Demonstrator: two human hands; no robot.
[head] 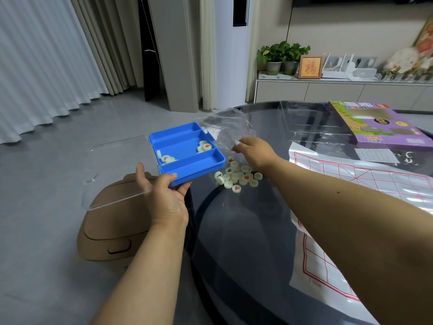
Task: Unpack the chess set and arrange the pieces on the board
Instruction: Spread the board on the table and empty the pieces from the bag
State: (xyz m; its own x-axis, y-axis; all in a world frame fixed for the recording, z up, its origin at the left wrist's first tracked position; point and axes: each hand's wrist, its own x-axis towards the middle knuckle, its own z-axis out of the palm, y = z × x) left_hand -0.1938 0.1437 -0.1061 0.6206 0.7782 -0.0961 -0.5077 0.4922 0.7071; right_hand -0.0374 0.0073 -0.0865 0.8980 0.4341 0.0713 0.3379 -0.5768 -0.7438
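**Pieces near the table's left edge, more still in the tilted tray**

The biggest risk, as I judge it, is round pieces rolling off. The loose pile of chess pieces lies on the dark glass table close to its curved left edge, with bare floor below. A knock from the tray or a tug on the bag could send some over. The tray itself hangs partly beyond that edge, so anything that spills from its outer side lands on the floor, not the table.

The left hand grips the near corner of the blue tray, thumb on top and fingers curled under, holding it tilted above the table edge. Its clear lid hangs open to the left and could snag.

The tray has three long compartments. The middle one holds a few pale pieces, clustered at each end; the far one looks empty, and so does the near one.

The right hand pinches the clear plastic bag just above the pile; whether any pieces remain inside I cannot tell.

The red-lined board sheet lies spread towards the table's right side, apart from the pile, with no pieces on it yet.
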